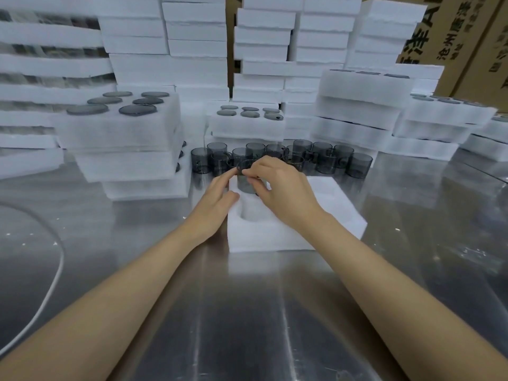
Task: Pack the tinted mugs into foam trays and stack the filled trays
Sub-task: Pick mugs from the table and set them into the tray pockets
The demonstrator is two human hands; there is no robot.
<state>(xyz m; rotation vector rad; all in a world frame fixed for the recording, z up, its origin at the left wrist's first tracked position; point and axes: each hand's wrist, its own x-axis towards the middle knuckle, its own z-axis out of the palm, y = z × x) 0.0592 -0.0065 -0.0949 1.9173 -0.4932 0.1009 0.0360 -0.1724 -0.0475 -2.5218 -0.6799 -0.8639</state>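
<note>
A white foam tray (288, 235) with round pockets lies on the steel table in front of me. Over its far left pocket stands a grey tinted glass mug (245, 184), partly lowered into the foam. My right hand (277, 191) pinches the mug's rim from above. My left hand (220, 196) touches the mug's left side with its fingertips while its thumb rests on the tray's foam. Behind the tray stands a cluster of several loose tinted mugs (324, 160).
Stacks of filled foam trays (121, 133) rise at left, centre (247, 125) and right (357, 114), with taller white foam stacks behind. Cardboard boxes (467, 37) stand at the back right. A white cable (52, 287) curves over the steel table (247, 312) at left.
</note>
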